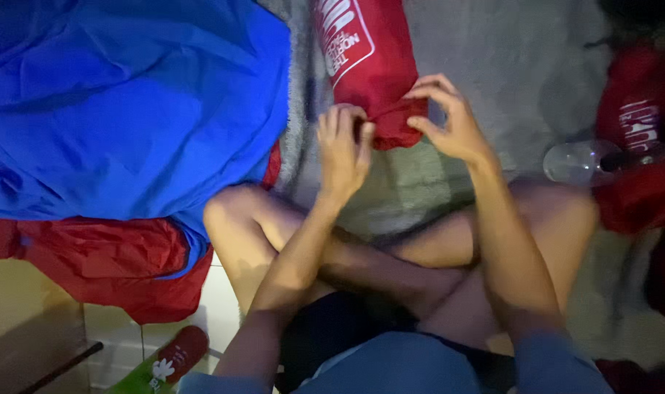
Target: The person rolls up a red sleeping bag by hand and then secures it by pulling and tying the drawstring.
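A red fabric stuff sack (365, 58) with a white printed patch lies on a grey blanket in front of my crossed legs. My left hand (341, 149) pinches the sack's gathered near end from the left. My right hand (449, 120) grips the same bunched end from the right, fingers curled around the fabric. Both hands touch the sack's opening; what is inside it is hidden.
A large blue fabric sheet (121, 102) with red lining (113, 259) is piled at the left. A clear plastic bottle (581, 162) and another red bag (639, 138) lie at the right. A green and red slipper (168, 361) rests on the floor at bottom left.
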